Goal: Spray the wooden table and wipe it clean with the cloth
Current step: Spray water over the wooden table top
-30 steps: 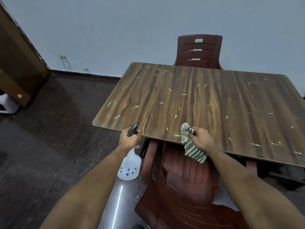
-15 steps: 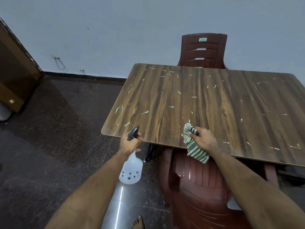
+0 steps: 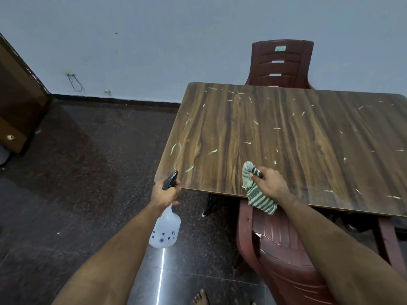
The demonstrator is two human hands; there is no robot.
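The wooden table (image 3: 286,137) fills the right half of the head view, its dark grain dotted with pale green and white marks. My left hand (image 3: 164,193) grips a translucent white spray bottle (image 3: 165,231) by its black trigger head, held at the table's near left corner, the bottle body hanging below the edge. My right hand (image 3: 269,182) holds a green-and-white striped cloth (image 3: 257,197) bunched at the table's near edge, part of it draped over the edge.
A maroon plastic chair (image 3: 279,64) stands behind the table against the pale wall. Another maroon chair (image 3: 282,252) sits tucked under the near edge below my right arm. A wooden cabinet (image 3: 17,111) is at the far left. Dark floor (image 3: 88,172) lies to the left.
The view has shifted left, so the table now sits further right in the frame. Both hands keep their grips and stay at the near edge.
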